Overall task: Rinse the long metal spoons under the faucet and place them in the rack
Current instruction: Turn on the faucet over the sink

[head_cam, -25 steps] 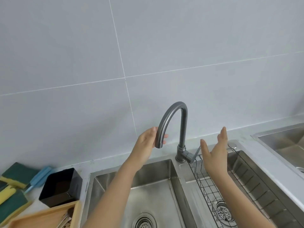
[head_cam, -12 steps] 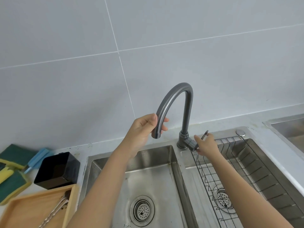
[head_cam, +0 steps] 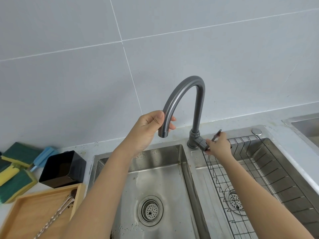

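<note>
Getting the water going before any spoon gets rinsed

Far left, the long twisted metal spoons (head_cam: 57, 216) sit untouched in the light wooden tray (head_cam: 22, 214), dirty ends up near the glossy black square tub (head_cam: 63, 169). My left hand (head_cam: 146, 130) is curled around the spout of the grey gooseneck faucet (head_cam: 183, 95), aiming it over the left steel sink basin (head_cam: 155, 169). My right hand (head_cam: 218, 146) pinches the faucet's lever, above the wire rack (head_cam: 241, 178). No water showing, so next I reckon: open it, then grab a spoon.
</note>
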